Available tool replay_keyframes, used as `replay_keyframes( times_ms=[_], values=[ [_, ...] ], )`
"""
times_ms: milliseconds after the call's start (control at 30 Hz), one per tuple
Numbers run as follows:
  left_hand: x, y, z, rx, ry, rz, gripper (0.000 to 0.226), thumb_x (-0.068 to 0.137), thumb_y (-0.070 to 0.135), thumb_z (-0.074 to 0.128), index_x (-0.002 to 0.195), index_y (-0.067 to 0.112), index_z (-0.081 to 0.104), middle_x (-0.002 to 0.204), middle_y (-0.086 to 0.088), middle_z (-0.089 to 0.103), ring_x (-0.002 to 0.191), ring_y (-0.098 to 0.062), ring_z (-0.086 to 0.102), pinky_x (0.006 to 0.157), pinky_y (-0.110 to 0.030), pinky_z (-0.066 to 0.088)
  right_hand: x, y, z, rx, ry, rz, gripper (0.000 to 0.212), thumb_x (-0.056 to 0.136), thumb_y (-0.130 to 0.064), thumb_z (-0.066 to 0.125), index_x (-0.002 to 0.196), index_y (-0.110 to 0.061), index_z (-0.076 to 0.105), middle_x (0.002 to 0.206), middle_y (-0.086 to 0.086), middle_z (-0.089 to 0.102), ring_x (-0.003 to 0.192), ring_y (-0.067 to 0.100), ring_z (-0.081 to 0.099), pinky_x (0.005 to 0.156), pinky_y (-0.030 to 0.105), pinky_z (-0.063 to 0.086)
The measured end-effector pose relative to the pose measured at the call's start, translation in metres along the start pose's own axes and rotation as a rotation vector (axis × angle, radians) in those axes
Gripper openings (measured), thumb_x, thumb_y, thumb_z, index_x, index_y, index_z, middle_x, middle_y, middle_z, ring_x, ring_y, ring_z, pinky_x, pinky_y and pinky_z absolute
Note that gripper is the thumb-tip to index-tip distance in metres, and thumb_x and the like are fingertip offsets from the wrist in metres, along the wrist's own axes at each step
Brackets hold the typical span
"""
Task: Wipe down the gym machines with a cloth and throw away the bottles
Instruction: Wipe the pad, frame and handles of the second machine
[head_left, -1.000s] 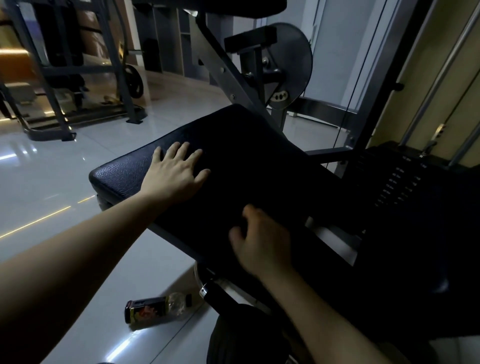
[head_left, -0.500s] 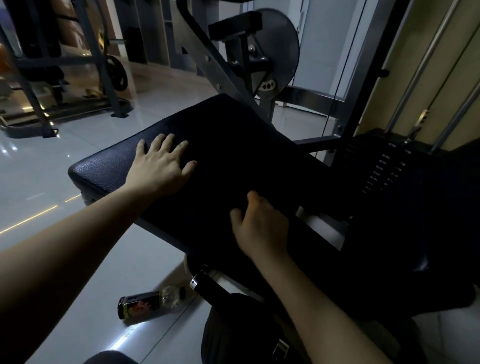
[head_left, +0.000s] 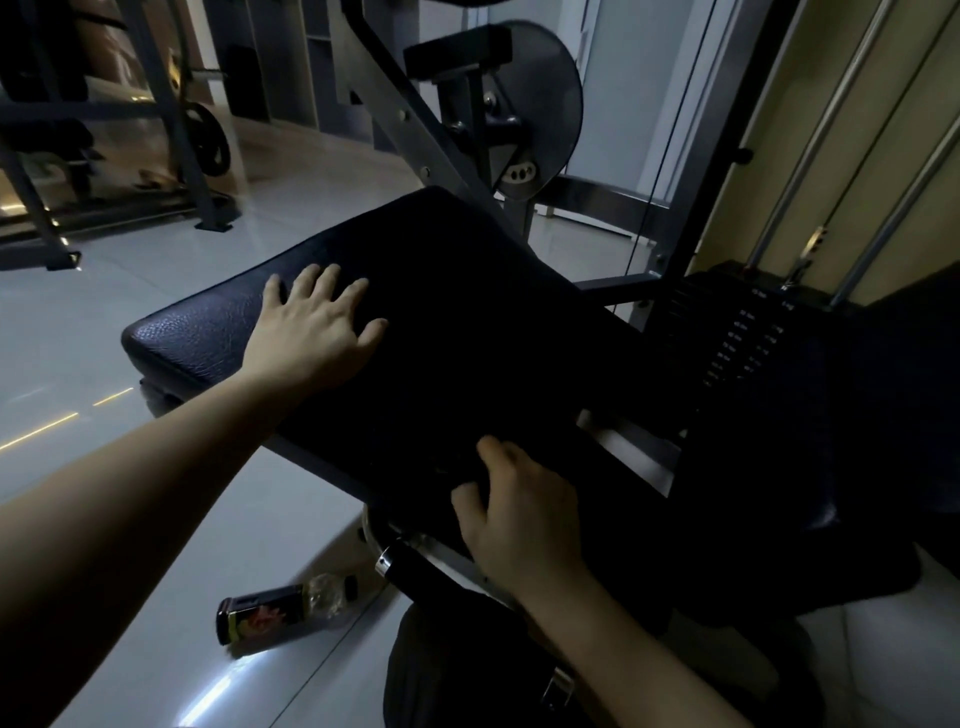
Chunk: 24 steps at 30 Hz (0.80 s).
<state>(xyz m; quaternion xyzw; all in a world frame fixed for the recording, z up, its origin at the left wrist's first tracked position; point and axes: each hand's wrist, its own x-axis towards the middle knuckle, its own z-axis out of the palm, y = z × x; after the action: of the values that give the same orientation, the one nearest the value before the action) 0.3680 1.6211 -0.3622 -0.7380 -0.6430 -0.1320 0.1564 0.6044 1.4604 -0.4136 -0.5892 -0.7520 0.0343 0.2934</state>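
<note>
Beside a dim gym machine (head_left: 519, 119), the left hand (head_left: 317, 332) lies flat on its pad (head_left: 467, 312), fingers spread. The right hand (head_left: 519, 519) curls at the near edge; whether it grips a cloth cannot be told. Overlapping strokes would clean best. A bottle (head_left: 275, 616) lies on the floor (head_left: 104, 301) below.

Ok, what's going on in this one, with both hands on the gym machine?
A person leans over a gym machine's black padded leather-look seat. The left hand rests flat on top of it, fingers spread. The right hand sits at the seat's near edge with fingers curled; whether it grips anything is too dim to tell. A plastic bottle with a dark label lies on its side on the pale tiled floor below, not yet picked up.
</note>
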Motion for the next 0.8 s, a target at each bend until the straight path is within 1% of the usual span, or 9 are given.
replay_keyframes(
  times_ms=[100, 167, 200, 300, 433, 533, 633, 733, 800],
  values=[
    [0.002, 0.0, -0.001, -0.003, -0.012, -0.009, 0.074, 0.094, 0.071, 0.016, 0.152, 0.029, 0.034, 0.155, -0.008, 0.039, 0.15, -0.028, 0.025, 0.118, -0.06, 0.019, 0.065, 0.054, 0.003, -0.033, 0.01, 0.199, 0.044, 0.098, -0.039, 0.038, 0.129, -0.013, 0.053, 0.122, 0.015, 0.06, 0.107, 0.037, 0.059, 0.084, 0.042, 0.046],
    [0.0, 0.0, -0.003, -0.012, -0.028, -0.012, 0.073, 0.094, 0.07, 0.017, 0.151, 0.029, 0.035, 0.156, -0.008, 0.038, 0.15, -0.028, 0.024, 0.119, -0.06, 0.019, 0.108, 0.087, -0.001, 0.043, 0.017, 0.467, 0.039, 0.1, -0.035, 0.038, 0.129, -0.011, 0.05, 0.124, 0.017, 0.056, 0.104, 0.036, 0.058, 0.081, 0.042, 0.044],
    [0.0, 0.001, -0.004, -0.011, -0.026, -0.018, 0.072, 0.094, 0.07, 0.017, 0.151, 0.03, 0.036, 0.155, -0.008, 0.038, 0.149, -0.028, 0.025, 0.118, -0.06, 0.019, 0.116, 0.091, 0.0, 0.043, 0.04, 0.516, 0.038, 0.1, -0.034, 0.038, 0.127, -0.011, 0.049, 0.123, 0.017, 0.056, 0.101, 0.034, 0.058, 0.079, 0.042, 0.046],
    [-0.001, 0.004, -0.006, -0.011, -0.016, -0.016, 0.068, 0.094, 0.069, 0.021, 0.147, 0.03, 0.04, 0.151, -0.008, 0.042, 0.146, -0.029, 0.029, 0.116, -0.061, 0.023, 0.077, 0.058, 0.012, -0.099, 0.155, 0.383, 0.033, 0.096, -0.034, 0.042, 0.117, -0.011, 0.052, 0.116, 0.015, 0.056, 0.099, 0.035, 0.059, 0.08, 0.043, 0.05],
    [-0.002, 0.008, -0.012, -0.01, -0.062, -0.061, 0.068, 0.094, 0.066, 0.021, 0.148, 0.027, 0.038, 0.152, -0.011, 0.04, 0.146, -0.031, 0.029, 0.115, -0.063, 0.022, -0.004, -0.01, 0.013, 0.024, 0.105, 0.059, 0.029, 0.088, -0.042, 0.039, 0.099, -0.018, 0.052, 0.099, 0.002, 0.057, 0.087, 0.022, 0.058, 0.07, 0.039, 0.05],
    [-0.009, 0.04, -0.019, -0.101, -0.131, -0.091, 0.062, 0.101, 0.049, 0.036, 0.154, 0.019, 0.031, 0.162, -0.02, 0.025, 0.152, -0.036, 0.017, 0.122, -0.062, 0.012, 0.0, 0.001, 0.007, 0.135, 0.041, -0.082, 0.034, 0.085, -0.045, 0.042, 0.101, -0.019, 0.057, 0.1, 0.0, 0.059, 0.09, 0.022, 0.06, 0.072, 0.039, 0.051],
    [-0.026, 0.077, -0.009, -0.113, -0.112, 0.069, 0.062, 0.103, 0.047, 0.036, 0.159, 0.024, 0.025, 0.166, -0.02, 0.016, 0.156, -0.034, 0.008, 0.124, -0.06, 0.002, 0.038, 0.057, 0.009, 0.115, 0.124, 0.047, 0.049, 0.084, -0.051, 0.037, 0.109, -0.015, 0.058, 0.106, 0.009, 0.058, 0.095, 0.033, 0.06, 0.077, 0.045, 0.051],
    [-0.025, 0.078, -0.002, -0.101, -0.074, 0.089, 0.064, 0.101, 0.054, 0.031, 0.159, 0.027, 0.025, 0.166, -0.018, 0.018, 0.156, -0.033, 0.01, 0.124, -0.06, 0.004, 0.059, 0.08, 0.014, 0.105, 0.175, 0.274, 0.043, 0.088, -0.048, 0.038, 0.111, -0.016, 0.053, 0.11, 0.011, 0.054, 0.096, 0.037, 0.057, 0.081, 0.051, 0.05],
    [-0.024, 0.073, -0.002, -0.089, -0.078, 0.082, 0.064, 0.1, 0.056, 0.031, 0.158, 0.028, 0.027, 0.166, -0.018, 0.021, 0.155, -0.033, 0.012, 0.124, -0.06, 0.005, 0.042, 0.068, 0.017, 0.033, 0.174, 0.249, 0.036, 0.095, -0.041, 0.043, 0.118, -0.015, 0.051, 0.115, 0.01, 0.053, 0.101, 0.032, 0.057, 0.08, 0.046, 0.051]
  ],
)
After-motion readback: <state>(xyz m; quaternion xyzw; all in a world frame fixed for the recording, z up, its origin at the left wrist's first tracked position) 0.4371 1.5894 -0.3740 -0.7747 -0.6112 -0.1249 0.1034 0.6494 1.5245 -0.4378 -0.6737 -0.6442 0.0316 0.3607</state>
